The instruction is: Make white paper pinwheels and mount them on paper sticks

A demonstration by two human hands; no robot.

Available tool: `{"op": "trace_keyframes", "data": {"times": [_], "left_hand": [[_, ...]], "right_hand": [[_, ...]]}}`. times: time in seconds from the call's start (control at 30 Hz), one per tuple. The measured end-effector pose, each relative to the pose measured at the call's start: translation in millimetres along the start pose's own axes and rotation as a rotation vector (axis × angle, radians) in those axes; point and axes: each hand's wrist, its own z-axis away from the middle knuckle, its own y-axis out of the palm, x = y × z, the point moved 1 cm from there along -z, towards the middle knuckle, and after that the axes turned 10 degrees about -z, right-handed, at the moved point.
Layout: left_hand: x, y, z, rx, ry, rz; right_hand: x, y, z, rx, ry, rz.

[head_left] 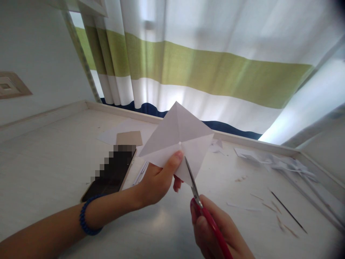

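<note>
My left hand pinches a white square sheet of paper with diagonal creases, thumb on its front near the centre, holding it up above the desk. My right hand grips red-handled scissors. Their metal blades point up and lie against the paper's lower edge, reaching towards its centre. A blue coiled band circles my left wrist.
A phone lies face up on the white desk under my left forearm, with a brown card and white sheets behind it. Paper scraps, thin slivers and a dark stick lie at right. A striped curtain hangs behind.
</note>
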Motion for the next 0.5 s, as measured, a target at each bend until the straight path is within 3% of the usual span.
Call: {"op": "trace_keyframes", "data": {"times": [0.5], "left_hand": [[2.8, -0.4, 1.9, 0.039, 0.057, 0.138]], "right_hand": [[-6.5, 0.4, 3.5, -0.035, -0.021, 0.023]]}}
